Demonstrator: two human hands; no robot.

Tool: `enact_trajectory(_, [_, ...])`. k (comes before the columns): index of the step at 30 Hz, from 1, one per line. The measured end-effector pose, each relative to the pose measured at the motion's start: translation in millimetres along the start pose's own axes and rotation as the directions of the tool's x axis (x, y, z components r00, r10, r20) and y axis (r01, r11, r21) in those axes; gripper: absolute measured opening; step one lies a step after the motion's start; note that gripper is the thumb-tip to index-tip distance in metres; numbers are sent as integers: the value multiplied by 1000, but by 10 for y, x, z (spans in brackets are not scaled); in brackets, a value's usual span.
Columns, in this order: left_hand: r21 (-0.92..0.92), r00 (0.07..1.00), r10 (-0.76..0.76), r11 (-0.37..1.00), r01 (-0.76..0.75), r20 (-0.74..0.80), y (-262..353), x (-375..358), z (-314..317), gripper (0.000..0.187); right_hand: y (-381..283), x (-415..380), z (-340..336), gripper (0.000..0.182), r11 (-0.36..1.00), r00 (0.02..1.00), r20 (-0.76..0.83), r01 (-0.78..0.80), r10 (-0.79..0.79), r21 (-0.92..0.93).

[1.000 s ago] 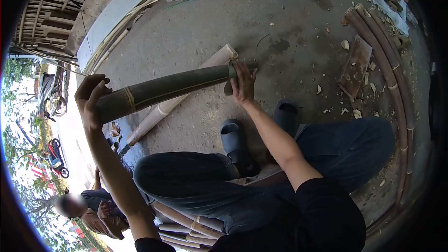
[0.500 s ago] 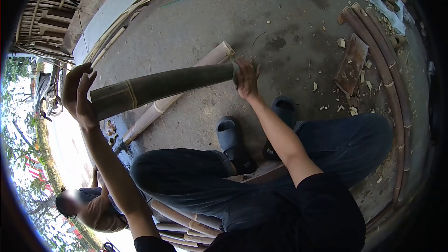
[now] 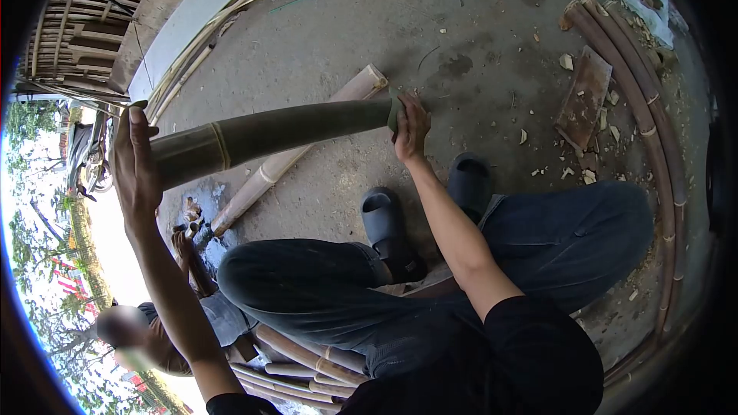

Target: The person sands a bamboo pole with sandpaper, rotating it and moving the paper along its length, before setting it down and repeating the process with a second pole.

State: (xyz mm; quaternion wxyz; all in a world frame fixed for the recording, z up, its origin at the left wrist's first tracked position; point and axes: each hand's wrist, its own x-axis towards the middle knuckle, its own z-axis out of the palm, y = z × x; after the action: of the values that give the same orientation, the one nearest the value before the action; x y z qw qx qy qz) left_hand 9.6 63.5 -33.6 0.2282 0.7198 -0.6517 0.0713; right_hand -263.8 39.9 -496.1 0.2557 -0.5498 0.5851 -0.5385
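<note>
A thick dark green bamboo section (image 3: 269, 132) hangs level above the concrete floor, held by its two ends. My left hand (image 3: 136, 161) presses flat against its left end, fingers stretched upward. My right hand (image 3: 411, 127) cups its right end, fingers curled over the rim. I am squatting, knees in dark jeans (image 3: 307, 284), grey slippers (image 3: 384, 223) on my feet. A paler bamboo pole (image 3: 300, 154) lies on the floor under the held section.
Long curved bamboo poles (image 3: 646, 123) run along the right side. A rusty flat plate (image 3: 583, 100) and wood chips lie on the floor. More bamboo pieces (image 3: 307, 361) are stacked under my legs. Another person (image 3: 154, 330) crouches at lower left. A bamboo lattice (image 3: 77, 23) stands at upper left.
The bamboo section has risen slightly and rolled between my palms. My left hand has flattened on its end. The person at lower left has shifted nearer.
</note>
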Motion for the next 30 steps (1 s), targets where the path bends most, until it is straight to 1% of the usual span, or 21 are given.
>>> enact_trajectory(1, [-47,930,-288,951,306,228,64,-35,-34,97,58,-35,16,49,1000,1000,-7,-5,5,4])
enact_trajectory(2, [-20,736,-512,815,579,442,163,-55,-86,102,101,-36,55,50,989,991,-13,-135,134,-55])
enact_trajectory(3, [-50,697,-487,801,597,526,-19,-24,-95,96,148,-36,106,51,958,965,-24,-263,262,-111])
enact_trajectory(4, [-171,780,-392,833,526,487,-40,-96,-75,75,-15,1,107,51,957,962,-38,-271,269,-102])
enact_trajectory(6, [-272,883,-192,905,328,428,-94,-132,-15,51,-347,-25,120,52,991,990,52,132,-132,9])
enact_trajectory(8, [-304,893,-151,905,297,423,-46,-227,-13,46,-323,-45,39,50,992,992,7,124,-124,5])
enact_trajectory(10, [-313,921,-53,932,186,387,-122,-188,-40,43,70,118,32,49,970,987,71,-126,143,-208])
enact_trajectory(11, [-340,948,60,939,54,313,-217,-226,8,44,216,148,14,49,959,973,61,-209,224,-191])
enact_trajectory(12, [-360,954,176,929,-81,242,-274,-244,47,45,162,120,-25,49,958,973,57,-210,225,-194])
enact_trajectory(13, [-368,953,184,926,-86,241,-297,-229,41,45,65,80,-84,49,988,989,114,-82,96,-128])
enact_trajectory(15, [-315,909,388,891,-328,152,-353,-222,57,47,-15,24,-298,50,989,981,159,124,-110,-84])
enact_trajectory(16, [-352,919,350,896,-271,181,-396,-221,60,53,254,-76,-278,50,989,982,159,116,-101,-91])
enact_trajectory(18, [-396,956,64,916,57,287,-110,-283,46,60,970,-75,-30,54,988,986,66,-153,154,-24])
enact_trajectory(20, [-351,938,-3,927,132,346,-9,-270,-5,69,155,-137,-160,54,966,969,38,-240,245,-95])
enact_trajectory(22, [-321,939,30,943,88,344,96,-209,-24,75,-365,-142,-206,50,987,989,-45,134,-139,-89])
enact_trajectory(24, [-393,882,28,902,180,470,85,-172,-113,69,-61,-128,-157,48,983,988,-30,149,-153,-104])
enact_trajectory(25, [-396,888,38,903,166,459,98,-142,-92,69,237,-87,-40,47,991,998,-50,-49,43,-123])
enact_trajectory(26, [-356,942,-25,922,151,335,104,-187,-21,66,420,-60,-17,48,958,969,-62,-244,237,-148])
enact_trajectory(27, [-313,972,-86,937,153,219,103,-259,60,63,313,-67,-10,47,951,960,-55,-279,274,-133])
enact_trajectory(28, [-379,993,3,924,42,116,78,-283,134,61,93,-75,-65,47,947,958,-62,-285,279,-148])
enact_trajectory(30, [-654,979,-164,728,205,125,5,-285,249,64,-362,-150,-213,45,994,992,-64,106,-108,-34])
